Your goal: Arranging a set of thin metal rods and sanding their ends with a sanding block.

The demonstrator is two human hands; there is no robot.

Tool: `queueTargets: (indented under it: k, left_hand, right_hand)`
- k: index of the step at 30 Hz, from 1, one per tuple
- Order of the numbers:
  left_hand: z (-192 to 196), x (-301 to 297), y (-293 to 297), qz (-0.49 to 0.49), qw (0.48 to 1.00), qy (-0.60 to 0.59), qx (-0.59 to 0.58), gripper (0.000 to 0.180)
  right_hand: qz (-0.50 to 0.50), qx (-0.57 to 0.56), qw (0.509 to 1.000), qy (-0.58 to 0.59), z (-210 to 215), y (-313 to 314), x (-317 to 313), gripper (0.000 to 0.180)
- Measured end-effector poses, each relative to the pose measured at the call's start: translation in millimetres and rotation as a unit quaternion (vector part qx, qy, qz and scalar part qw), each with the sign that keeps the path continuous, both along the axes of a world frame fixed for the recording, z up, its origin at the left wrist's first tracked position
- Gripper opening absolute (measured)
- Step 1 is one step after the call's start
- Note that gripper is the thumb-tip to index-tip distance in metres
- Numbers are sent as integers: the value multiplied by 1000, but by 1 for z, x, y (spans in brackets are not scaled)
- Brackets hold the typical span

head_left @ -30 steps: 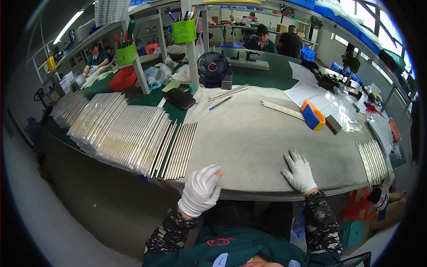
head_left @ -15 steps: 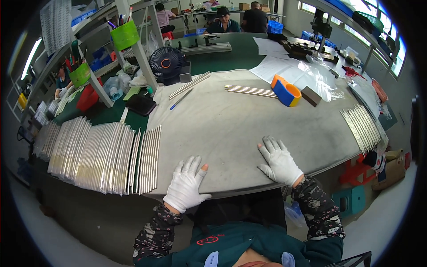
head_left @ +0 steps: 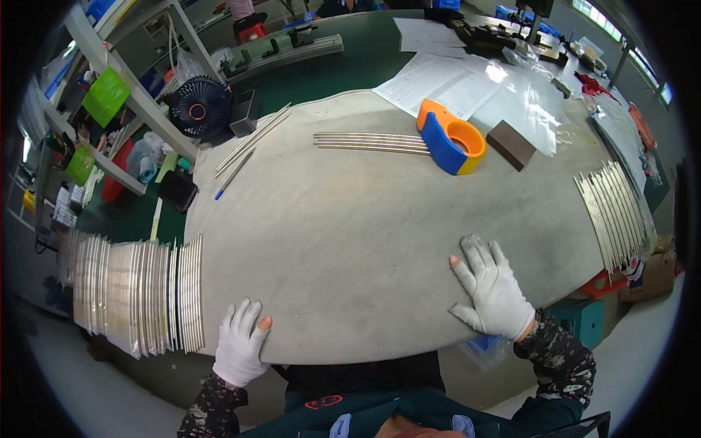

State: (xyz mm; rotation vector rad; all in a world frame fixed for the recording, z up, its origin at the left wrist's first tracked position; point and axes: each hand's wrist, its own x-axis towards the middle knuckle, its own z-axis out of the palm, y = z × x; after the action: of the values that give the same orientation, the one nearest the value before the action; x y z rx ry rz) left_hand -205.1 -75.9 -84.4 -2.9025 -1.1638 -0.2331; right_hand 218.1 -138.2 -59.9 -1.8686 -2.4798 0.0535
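Resting flat on the grey table (head_left: 365,219), both gloved hands, left hand (head_left: 239,344) and right hand (head_left: 492,290), have fingers spread apart, holding nothing. Shiny metal strips (head_left: 135,292) lie stacked just beside the left hand. An orange-and-blue tape holder (head_left: 451,136) sits far across.

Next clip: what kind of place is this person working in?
Most likely a factory assembly or packing bench. Rows of thin metal strips lie stacked at the left of a grey work mat, a tape dispenser and small desk fan sit further back, and both hands, left and right, wear white work gloves.

A factory workshop: stacked metal strips (head_left: 131,292) line a grey workbench (head_left: 365,233) beside shelving racks (head_left: 139,102).
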Motion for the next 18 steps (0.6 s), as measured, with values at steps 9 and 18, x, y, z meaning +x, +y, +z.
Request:
queueTargets:
  k: [9,18]
  left_hand:
    - [10,4,-4,25,999,17,-35,78]
    - [17,12,1,24,999,42,-5,81]
  right_hand:
    - [11,-80,997,2,1,3,2,77]
    - [-7,14,1000,-7,-1,1,3,73]
